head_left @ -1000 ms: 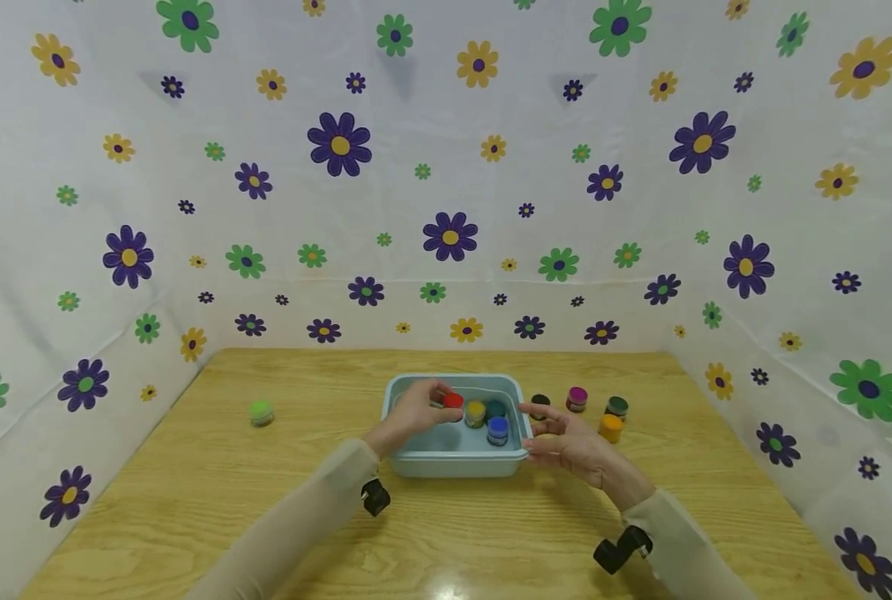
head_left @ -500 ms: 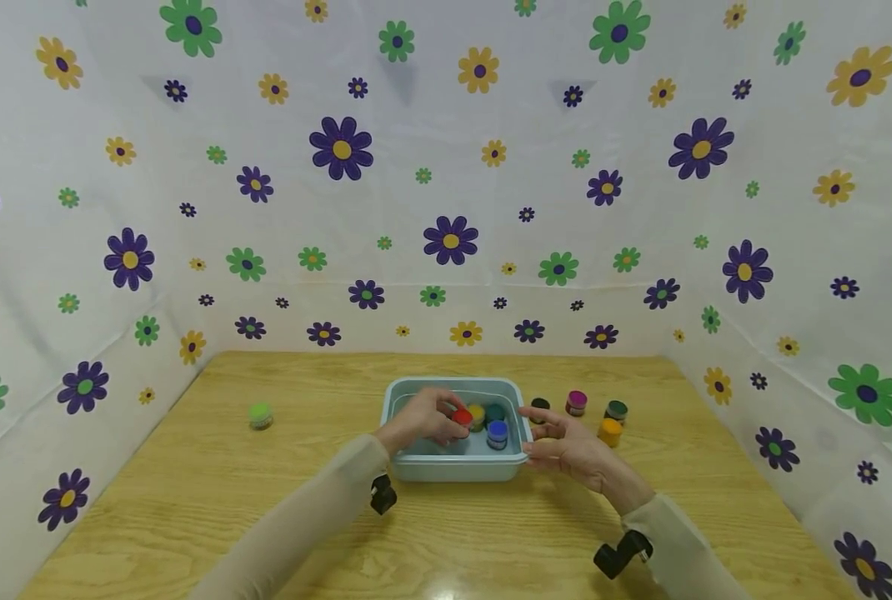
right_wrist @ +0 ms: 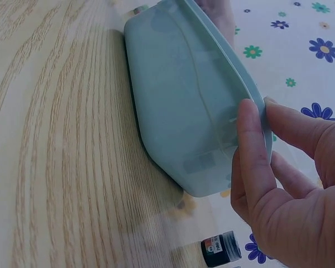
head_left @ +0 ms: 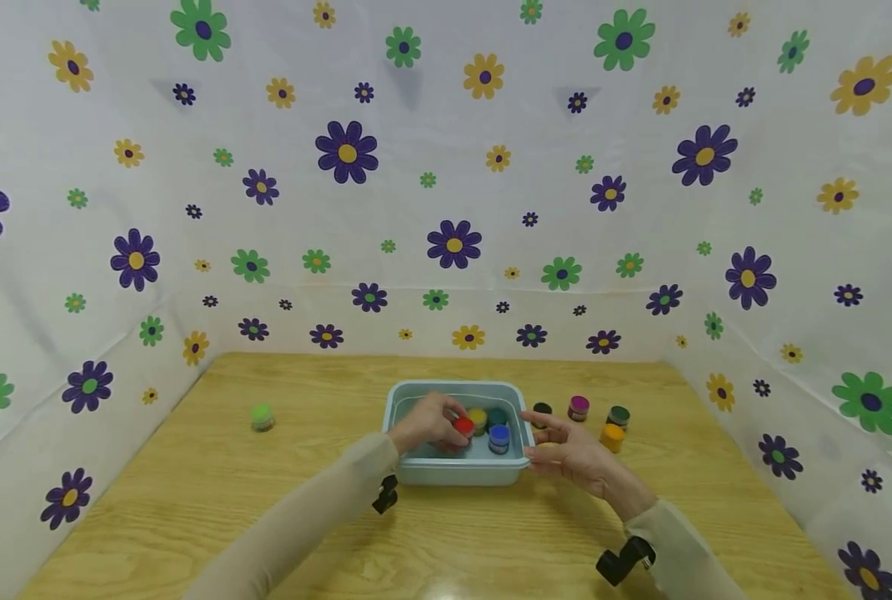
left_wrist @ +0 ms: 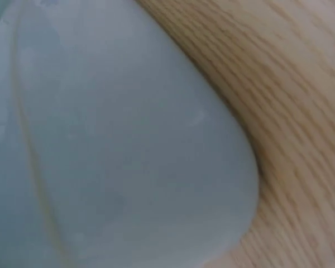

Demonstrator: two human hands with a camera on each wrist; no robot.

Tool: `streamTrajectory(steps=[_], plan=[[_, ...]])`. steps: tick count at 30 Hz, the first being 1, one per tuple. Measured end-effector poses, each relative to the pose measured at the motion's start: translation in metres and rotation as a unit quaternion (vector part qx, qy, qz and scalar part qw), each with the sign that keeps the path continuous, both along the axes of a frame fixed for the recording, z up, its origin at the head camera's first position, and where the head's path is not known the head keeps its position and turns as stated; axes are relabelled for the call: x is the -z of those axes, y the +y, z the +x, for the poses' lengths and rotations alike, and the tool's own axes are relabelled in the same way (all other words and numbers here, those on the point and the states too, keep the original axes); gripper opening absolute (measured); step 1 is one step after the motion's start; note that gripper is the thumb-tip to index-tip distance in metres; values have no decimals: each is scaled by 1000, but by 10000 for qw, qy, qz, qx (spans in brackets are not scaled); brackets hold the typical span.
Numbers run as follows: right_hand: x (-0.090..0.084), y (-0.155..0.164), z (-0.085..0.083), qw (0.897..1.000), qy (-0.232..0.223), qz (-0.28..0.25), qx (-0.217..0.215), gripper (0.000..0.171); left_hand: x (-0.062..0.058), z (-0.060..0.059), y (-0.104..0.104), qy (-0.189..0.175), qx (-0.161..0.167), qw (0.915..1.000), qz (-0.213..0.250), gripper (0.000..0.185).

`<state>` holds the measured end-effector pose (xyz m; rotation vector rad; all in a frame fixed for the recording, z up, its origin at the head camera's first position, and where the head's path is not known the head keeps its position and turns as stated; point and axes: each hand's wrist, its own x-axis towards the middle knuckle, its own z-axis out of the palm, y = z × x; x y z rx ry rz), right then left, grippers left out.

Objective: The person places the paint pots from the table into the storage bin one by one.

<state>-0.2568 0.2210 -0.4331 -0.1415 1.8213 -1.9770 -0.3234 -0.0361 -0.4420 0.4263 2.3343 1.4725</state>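
Note:
My left hand (head_left: pixel 433 421) reaches into a light-blue plastic tub (head_left: pixel 461 475) and pinches a small paint jar with a red lid (head_left: pixel 463 427). The red jar is low inside the tub, partly covered by the fingers. Next to it stand jars with a yellow lid (head_left: pixel 478 419), a teal lid (head_left: pixel 497 417) and a blue lid (head_left: pixel 499 438). My right hand (head_left: pixel 577 457) holds the tub's right rim, with thumb and fingers at the edge in the right wrist view. Only the tub's outer wall (left_wrist: pixel 145 134) and wood show in the left wrist view.
Right of the tub stand jars with black (head_left: pixel 542 412), magenta (head_left: pixel 578 407), dark green (head_left: pixel 618 417) and orange (head_left: pixel 613 437) lids. A light-green-lidded jar (head_left: pixel 262 417) stands far left. Flower-patterned sheeting (head_left: pixel 453 192) encloses the wooden table (head_left: pixel 311 508) at the back and sides.
The left hand has carried the red-lidded jar down and slightly to the right inside the tub, beside the yellow one. The right hand has stayed at the rim.

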Motion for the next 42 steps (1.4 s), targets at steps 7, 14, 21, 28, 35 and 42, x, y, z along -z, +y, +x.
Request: streamTrajectory(steps=[7,14,21,28,35,42], plan=[[0,1,2,10000,35,-70,-22,69,1,2,4,523,48,9966,-631,36],[0,0,2,9999,105,-111,-76,68,-1,5,8,843,-41,9906,-1076,37],[2,1,1,9998,104,-103,-97,68,3,8,11,301,-112,9978,-587,37],[3,1,1,9999,76,-108,-61,69,4,6,12,46,-142,9996,-260,37],[2,1,0,10000,48,-86,-5,70,5,2,11,354,-65,9976,-588,35],[3,0,0,10000,72,-25,56,69,7,-1,11,259,93,9988,-394,31]])
